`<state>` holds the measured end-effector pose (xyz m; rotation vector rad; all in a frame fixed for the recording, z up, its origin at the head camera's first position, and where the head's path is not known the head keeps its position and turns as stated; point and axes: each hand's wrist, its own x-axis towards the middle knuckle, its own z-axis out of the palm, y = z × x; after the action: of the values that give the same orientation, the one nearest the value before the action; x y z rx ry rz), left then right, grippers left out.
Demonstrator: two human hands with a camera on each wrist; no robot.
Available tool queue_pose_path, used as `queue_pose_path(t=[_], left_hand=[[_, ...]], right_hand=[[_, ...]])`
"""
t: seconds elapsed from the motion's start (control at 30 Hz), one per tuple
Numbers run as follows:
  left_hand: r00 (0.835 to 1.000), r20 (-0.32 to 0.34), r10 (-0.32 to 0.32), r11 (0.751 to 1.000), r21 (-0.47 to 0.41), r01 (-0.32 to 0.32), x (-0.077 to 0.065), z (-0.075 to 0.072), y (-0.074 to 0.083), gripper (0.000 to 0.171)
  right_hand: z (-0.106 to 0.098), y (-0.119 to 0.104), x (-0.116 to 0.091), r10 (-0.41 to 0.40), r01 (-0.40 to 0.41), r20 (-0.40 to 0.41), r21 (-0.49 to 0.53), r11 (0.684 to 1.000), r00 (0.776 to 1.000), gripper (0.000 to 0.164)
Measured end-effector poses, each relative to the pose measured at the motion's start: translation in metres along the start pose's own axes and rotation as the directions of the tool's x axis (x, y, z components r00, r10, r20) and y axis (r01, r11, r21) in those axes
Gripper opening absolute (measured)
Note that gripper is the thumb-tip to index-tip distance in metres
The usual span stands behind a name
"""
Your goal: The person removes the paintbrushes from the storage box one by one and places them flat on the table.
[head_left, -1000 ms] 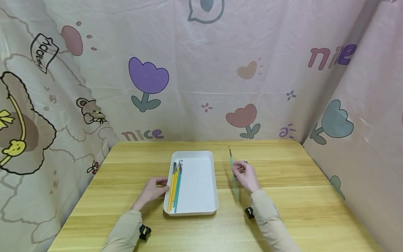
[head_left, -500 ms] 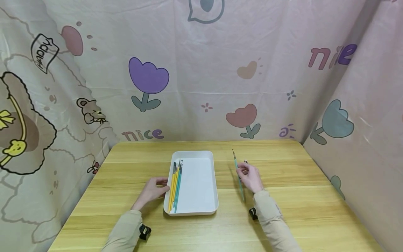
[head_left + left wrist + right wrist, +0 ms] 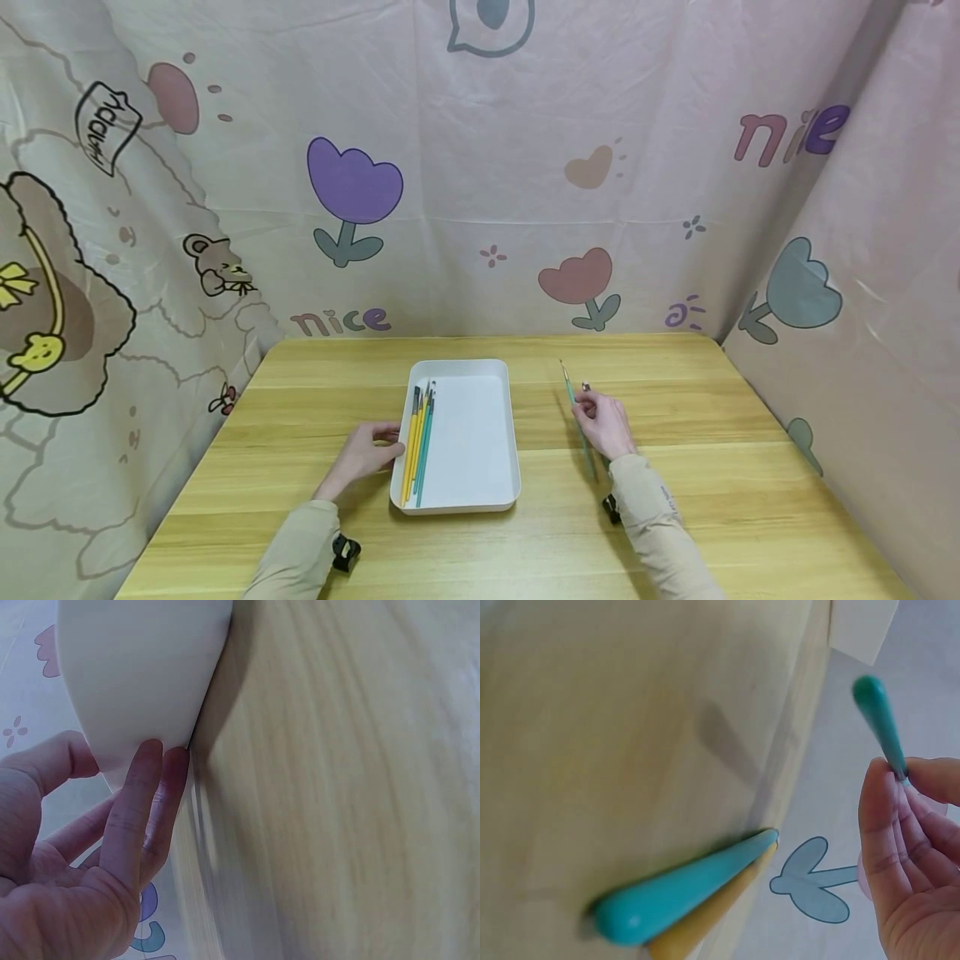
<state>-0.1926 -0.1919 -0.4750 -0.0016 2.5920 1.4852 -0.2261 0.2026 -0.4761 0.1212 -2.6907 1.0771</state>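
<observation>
The teal brush (image 3: pixel 877 712) is pinched between the thumb and fingers of the right hand (image 3: pixel 606 427), held off the tabletop to the right of the tray (image 3: pixel 474 442). It slants, tip toward the back, rounded handle end toward the person. Beneath that hand lie a second teal brush (image 3: pixel 682 889) and a yellow brush (image 3: pixel 712 907), side by side and touching; the hand hides most of them from above, so their tips are hard to make out. The left hand (image 3: pixel 363 454) grips the tray's left edge, fingers along the smooth outer wall. Inside this white, round-cornered tray, slim yellow and teal brushes (image 3: pixel 414 446) lie along the left wall, with white floor showing to their right. A strip of glossy, grained wooden table (image 3: pixel 536 467) separates tray and right hand; a printed curtain (image 3: pixel 480 167) rises behind its back edge.
</observation>
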Motion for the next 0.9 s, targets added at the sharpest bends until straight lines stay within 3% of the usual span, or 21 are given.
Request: queue_pose_path(t=[0.9], left_hand=[[1.000, -0.013, 0.006, 1.000, -0.004, -0.006, 0.0015, 0.0005, -0.0011, 0.043]], right_hand=[[-0.0049, 0.0067, 0.0043, 0.048, -0.029, 0.088, -0.208, 0.978, 0.995, 0.019]])
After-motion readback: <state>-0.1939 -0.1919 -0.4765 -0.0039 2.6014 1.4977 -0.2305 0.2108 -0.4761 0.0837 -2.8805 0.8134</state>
